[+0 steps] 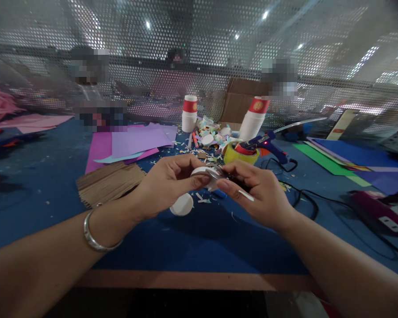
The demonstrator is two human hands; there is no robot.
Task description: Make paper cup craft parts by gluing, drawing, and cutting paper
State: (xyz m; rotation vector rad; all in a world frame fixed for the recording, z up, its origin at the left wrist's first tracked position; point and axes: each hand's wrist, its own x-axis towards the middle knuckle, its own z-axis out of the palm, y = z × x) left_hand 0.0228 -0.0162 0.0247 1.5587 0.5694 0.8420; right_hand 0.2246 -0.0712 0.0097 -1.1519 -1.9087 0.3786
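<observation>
My left hand (170,181) is closed around a small white paper cup piece (201,171), held above the blue table (202,238). My right hand (257,194) is closed too. It pinches a dark-handled metal tool (219,173), probably small scissors, against the cup's rim. A thin white strip (246,195) sticks out between its fingers. A white round cup part (182,205) lies on the table just under my left hand. A silver bangle (94,234) is on my left wrist.
Corrugated cardboard (109,182) and purple paper sheets (135,141) lie to the left. Two stacks of paper cups (189,115) (254,119), paper scraps, a yellow tape roll (240,153) and a blue glue gun (268,143) sit behind. Cables and a power strip (380,212) are on the right. People sit behind a perforated screen.
</observation>
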